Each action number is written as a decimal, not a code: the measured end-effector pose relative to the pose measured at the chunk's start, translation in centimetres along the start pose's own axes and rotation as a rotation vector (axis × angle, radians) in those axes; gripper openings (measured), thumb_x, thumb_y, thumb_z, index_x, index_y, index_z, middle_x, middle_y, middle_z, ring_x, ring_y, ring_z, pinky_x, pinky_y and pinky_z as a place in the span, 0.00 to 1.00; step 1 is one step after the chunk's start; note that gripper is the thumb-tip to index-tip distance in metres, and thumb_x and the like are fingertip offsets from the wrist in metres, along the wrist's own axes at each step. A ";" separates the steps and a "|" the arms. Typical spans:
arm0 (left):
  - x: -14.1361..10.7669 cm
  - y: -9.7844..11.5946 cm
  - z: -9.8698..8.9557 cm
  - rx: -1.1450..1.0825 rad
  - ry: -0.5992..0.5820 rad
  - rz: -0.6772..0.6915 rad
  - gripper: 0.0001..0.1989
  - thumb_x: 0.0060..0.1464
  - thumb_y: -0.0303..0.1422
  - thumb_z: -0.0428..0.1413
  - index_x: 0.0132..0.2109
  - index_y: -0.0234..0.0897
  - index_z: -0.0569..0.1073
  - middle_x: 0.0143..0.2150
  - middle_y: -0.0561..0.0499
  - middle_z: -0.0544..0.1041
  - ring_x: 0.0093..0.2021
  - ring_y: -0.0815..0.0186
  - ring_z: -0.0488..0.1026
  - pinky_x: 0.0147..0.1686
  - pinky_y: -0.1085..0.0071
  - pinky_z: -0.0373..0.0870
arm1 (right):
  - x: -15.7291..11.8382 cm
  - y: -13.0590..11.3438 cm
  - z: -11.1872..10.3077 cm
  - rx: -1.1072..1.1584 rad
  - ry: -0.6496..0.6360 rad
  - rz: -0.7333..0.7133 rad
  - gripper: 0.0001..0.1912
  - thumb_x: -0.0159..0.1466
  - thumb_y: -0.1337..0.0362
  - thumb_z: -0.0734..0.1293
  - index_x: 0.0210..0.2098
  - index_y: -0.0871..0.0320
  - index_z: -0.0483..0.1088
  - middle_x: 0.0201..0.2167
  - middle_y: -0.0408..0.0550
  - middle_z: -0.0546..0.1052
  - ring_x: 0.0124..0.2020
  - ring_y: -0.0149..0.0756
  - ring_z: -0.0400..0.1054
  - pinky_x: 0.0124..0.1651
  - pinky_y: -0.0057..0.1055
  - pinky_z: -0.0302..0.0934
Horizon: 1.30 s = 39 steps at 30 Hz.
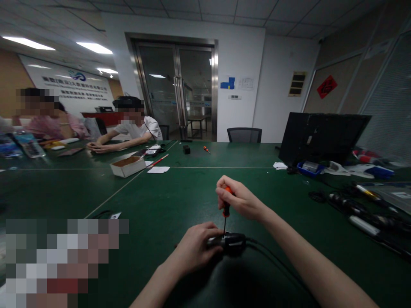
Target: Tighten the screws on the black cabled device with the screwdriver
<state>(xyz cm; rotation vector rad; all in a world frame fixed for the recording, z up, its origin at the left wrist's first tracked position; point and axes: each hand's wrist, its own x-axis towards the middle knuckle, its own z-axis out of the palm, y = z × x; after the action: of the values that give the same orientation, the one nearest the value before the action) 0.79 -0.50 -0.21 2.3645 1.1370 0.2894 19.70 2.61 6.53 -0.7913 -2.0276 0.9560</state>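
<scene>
Black corded device (pixel 236 243), at the green table (pixel 173 194), seemingly whole; work appears under way, its completed and remaining portions indeterminable. Left hand (pixel 196 244) grips its near-left end; above, right hand (pixel 240 200), closed, holds an orange-black screwdriver (pixel 226 210), tip at the casing. Far beyond it: second screwdriver (pixel 206 149).

Here's the orange-and-black screwdriver (pixel 226 209), almost upright, thin shaft pointing down at the dark device (pixel 235 244), and that one's lying crosswise on the green table (pixel 173 196), black cable (pixel 272 253) curving off one end
</scene>
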 end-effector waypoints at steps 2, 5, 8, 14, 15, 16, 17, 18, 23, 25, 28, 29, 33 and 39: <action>0.0 -0.1 0.1 0.000 0.002 -0.002 0.16 0.56 0.30 0.57 0.51 0.42 0.79 0.51 0.48 0.78 0.48 0.58 0.74 0.47 0.69 0.69 | -0.1 -0.3 -0.1 -0.196 0.056 -0.013 0.08 0.72 0.60 0.56 0.37 0.54 0.60 0.26 0.40 0.72 0.26 0.30 0.65 0.33 0.27 0.59; 0.0 -0.1 0.1 -0.001 0.004 0.001 0.16 0.57 0.30 0.57 0.52 0.42 0.79 0.51 0.48 0.78 0.48 0.59 0.74 0.46 0.69 0.69 | -0.3 -0.9 -0.4 -0.544 0.084 -0.050 0.09 0.72 0.59 0.57 0.37 0.55 0.63 0.27 0.41 0.72 0.29 0.31 0.65 0.33 0.27 0.53; -0.1 0.1 0.0 0.005 -0.001 -0.006 0.15 0.57 0.31 0.57 0.51 0.42 0.79 0.51 0.48 0.77 0.48 0.59 0.74 0.46 0.69 0.69 | -0.5 -1.4 -0.6 -0.766 0.071 -0.029 0.13 0.69 0.52 0.63 0.37 0.55 0.64 0.26 0.41 0.71 0.27 0.32 0.62 0.31 0.27 0.47; -0.1 -0.1 0.0 0.004 -0.002 -0.004 0.16 0.57 0.29 0.57 0.52 0.43 0.79 0.52 0.48 0.77 0.48 0.59 0.74 0.47 0.69 0.68 | -0.7 -1.5 -1.0 -0.768 0.063 -0.024 0.12 0.62 0.59 0.71 0.40 0.54 0.65 0.30 0.41 0.72 0.28 0.31 0.63 0.31 0.27 0.48; -0.1 -0.2 0.1 0.002 0.000 0.003 0.16 0.57 0.29 0.57 0.52 0.43 0.79 0.52 0.48 0.77 0.49 0.59 0.74 0.47 0.69 0.68 | -0.7 -1.5 -1.1 -0.740 0.059 -0.026 0.12 0.61 0.61 0.71 0.40 0.54 0.65 0.30 0.41 0.73 0.28 0.31 0.63 0.32 0.27 0.49; 0.0 -0.2 0.2 0.000 0.003 0.008 0.17 0.57 0.29 0.57 0.52 0.43 0.78 0.52 0.48 0.77 0.49 0.59 0.74 0.47 0.69 0.69 | -0.7 -1.5 -1.3 -0.706 0.049 -0.029 0.12 0.60 0.63 0.71 0.41 0.54 0.65 0.31 0.41 0.73 0.29 0.31 0.64 0.32 0.27 0.51; 0.0 -0.3 0.2 0.000 0.004 0.010 0.17 0.56 0.29 0.57 0.52 0.43 0.78 0.52 0.49 0.77 0.49 0.59 0.74 0.47 0.70 0.69 | -0.7 -1.4 -1.4 -0.666 0.035 -0.035 0.12 0.60 0.65 0.70 0.41 0.54 0.65 0.32 0.41 0.73 0.29 0.30 0.64 0.32 0.27 0.52; 0.0 -0.3 0.2 0.001 0.004 0.008 0.17 0.56 0.29 0.57 0.52 0.43 0.79 0.52 0.49 0.78 0.49 0.59 0.74 0.46 0.70 0.69 | -0.7 -1.4 -1.4 -0.619 0.018 -0.047 0.12 0.60 0.67 0.69 0.42 0.54 0.64 0.32 0.41 0.73 0.29 0.30 0.65 0.33 0.27 0.53; -0.1 0.1 0.0 -0.009 0.003 -0.011 0.17 0.57 0.29 0.57 0.53 0.43 0.78 0.51 0.48 0.78 0.48 0.58 0.74 0.47 0.69 0.69 | -0.7 -1.1 -1.2 -0.354 -0.038 -0.096 0.09 0.58 0.73 0.65 0.35 0.55 0.64 0.29 0.40 0.72 0.29 0.29 0.66 0.34 0.26 0.58; -0.1 0.3 -0.1 -0.016 0.005 -0.015 0.18 0.57 0.28 0.57 0.53 0.43 0.79 0.51 0.48 0.78 0.48 0.58 0.75 0.48 0.68 0.69 | -0.6 -0.9 -0.9 -0.261 -0.028 -0.075 0.08 0.60 0.69 0.67 0.30 0.55 0.61 0.26 0.39 0.70 0.27 0.29 0.65 0.32 0.26 0.59; -0.1 0.3 -0.1 -0.016 0.005 -0.014 0.18 0.57 0.28 0.57 0.53 0.43 0.78 0.52 0.48 0.78 0.49 0.58 0.75 0.48 0.68 0.69 | -0.3 -0.6 -0.5 -0.205 0.006 -0.031 0.11 0.66 0.60 0.66 0.30 0.55 0.60 0.23 0.38 0.69 0.24 0.29 0.65 0.30 0.26 0.57; -0.1 0.2 -0.1 -0.014 0.005 -0.012 0.17 0.57 0.28 0.57 0.53 0.43 0.78 0.52 0.48 0.78 0.49 0.58 0.75 0.48 0.68 0.69 | -0.3 -0.5 -0.5 -0.241 0.028 -0.024 0.10 0.67 0.60 0.64 0.32 0.55 0.61 0.24 0.39 0.70 0.25 0.30 0.65 0.30 0.26 0.57; 0.0 0.1 0.0 -0.011 -0.002 -0.009 0.17 0.57 0.29 0.57 0.53 0.43 0.78 0.51 0.47 0.78 0.48 0.58 0.75 0.48 0.68 0.69 | -0.3 -0.8 -0.6 -0.619 0.105 -0.025 0.04 0.69 0.61 0.61 0.38 0.55 0.63 0.29 0.42 0.73 0.28 0.31 0.64 0.32 0.27 0.52; 0.0 0.1 0.0 0.005 -0.001 -0.017 0.16 0.59 0.30 0.56 0.54 0.42 0.78 0.50 0.47 0.77 0.48 0.58 0.75 0.47 0.68 0.69 | -0.4 -1.0 -1.1 -0.892 0.132 0.103 0.16 0.66 0.48 0.66 0.36 0.54 0.64 0.25 0.42 0.70 0.25 0.33 0.62 0.29 0.28 0.44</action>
<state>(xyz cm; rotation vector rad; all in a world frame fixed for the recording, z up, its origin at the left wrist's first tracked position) 0.83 -0.57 -0.21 2.3579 1.1584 0.2795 20.64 2.17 7.72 -1.3767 -2.2869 -0.0179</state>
